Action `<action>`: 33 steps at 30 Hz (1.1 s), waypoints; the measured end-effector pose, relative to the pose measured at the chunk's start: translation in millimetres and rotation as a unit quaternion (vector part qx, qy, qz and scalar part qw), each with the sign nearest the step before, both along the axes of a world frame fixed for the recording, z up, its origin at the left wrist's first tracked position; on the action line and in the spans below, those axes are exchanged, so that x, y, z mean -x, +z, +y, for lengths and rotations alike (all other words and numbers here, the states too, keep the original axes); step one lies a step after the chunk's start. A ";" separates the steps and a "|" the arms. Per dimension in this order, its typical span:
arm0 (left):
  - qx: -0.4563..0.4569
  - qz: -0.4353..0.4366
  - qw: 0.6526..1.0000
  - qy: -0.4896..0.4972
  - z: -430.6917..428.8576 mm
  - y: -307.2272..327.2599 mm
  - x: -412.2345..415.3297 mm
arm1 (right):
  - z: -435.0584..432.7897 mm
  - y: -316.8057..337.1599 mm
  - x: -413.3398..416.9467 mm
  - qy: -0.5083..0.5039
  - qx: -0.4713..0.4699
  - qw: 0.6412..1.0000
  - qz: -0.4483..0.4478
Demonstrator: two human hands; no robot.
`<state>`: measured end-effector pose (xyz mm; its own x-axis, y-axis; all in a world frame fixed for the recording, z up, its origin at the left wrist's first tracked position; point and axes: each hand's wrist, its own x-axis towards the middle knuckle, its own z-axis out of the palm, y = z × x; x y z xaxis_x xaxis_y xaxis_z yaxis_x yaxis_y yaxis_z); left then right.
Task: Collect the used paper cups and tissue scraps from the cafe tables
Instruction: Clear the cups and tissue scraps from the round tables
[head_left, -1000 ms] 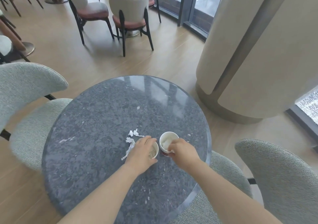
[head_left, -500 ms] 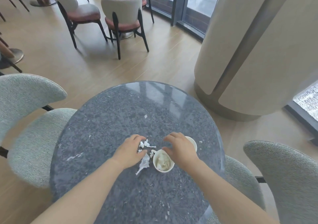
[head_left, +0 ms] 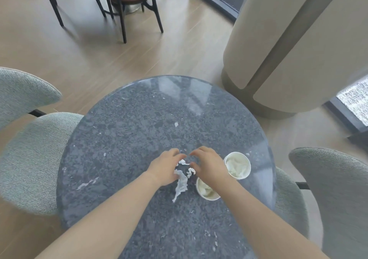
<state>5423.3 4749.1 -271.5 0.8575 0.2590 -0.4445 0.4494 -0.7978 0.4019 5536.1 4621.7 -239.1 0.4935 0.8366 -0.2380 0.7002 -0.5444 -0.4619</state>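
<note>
Both forearms are reaching forward over the table (head_left: 123, 131), and the two hands are lying close together on its right half. The left hand (head_left: 165, 167) is resting palm down, its fingers (head_left: 175, 152) bending loosely to the right. The right hand (head_left: 209, 164) is mirroring it, so the fingertips of both hands are almost meeting at the far side. Together they are making a loose ring; the thumbs are standing apart from the fingers, and neither hand is closing on anything. Whether a fingertip is touching a scrap I cannot tell.

The tissue scraps (head_left: 181, 183) are lying on the table inside this ring and just nearer to the person: one long, thin, torn white piece and two small crumpled bits. Two white paper cups are standing upright just right of the right hand. The far cup (head_left: 238, 166) is showing crumpled tissue inside; the near cup (head_left: 206, 189) is partly hiding under the right wrist and is also holding something white
</note>
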 end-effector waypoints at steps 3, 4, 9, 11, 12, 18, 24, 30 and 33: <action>-0.037 0.044 0.997 -0.058 -3.6 -12.4 -9.5 | -7.1 -5.8 -4.8 -0.023 -0.008 1.000 -0.001; -0.045 0.046 0.996 -0.064 -4.8 -15.9 -10.9 | -8.4 -6.2 -6.1 -0.029 -0.009 1.000 0.001; -0.010 0.019 1.000 -0.023 -6.5 -27.0 -7.0 | -5.9 -4.2 -10.9 -0.029 -0.013 0.999 0.011; 0.005 0.004 1.000 -0.003 -4.5 -28.1 -3.9 | -3.1 -2.8 -12.0 -0.023 -0.015 1.000 0.009; 0.011 -0.007 1.000 0.006 -3.5 -27.6 -2.8 | -2.0 -1.8 -12.6 -0.022 -0.017 1.000 0.008; 0.042 -0.048 0.998 0.015 -6.8 -18.0 -10.3 | -2.4 9.9 -17.9 -0.023 -0.046 0.999 0.004; 0.049 -0.013 0.998 -0.022 -24.3 -23.4 -26.8 | -17.7 20.2 -28.9 -0.045 -0.086 0.995 -0.003; 0.034 -0.001 0.999 -0.019 -29.7 -25.0 -29.9 | -51.6 29.1 -41.7 -0.087 -0.110 0.990 -0.023; 0.028 -0.006 1.000 0.006 -22.1 -16.8 -24.8 | -62.2 32.8 -43.0 -0.103 -0.114 0.988 -0.020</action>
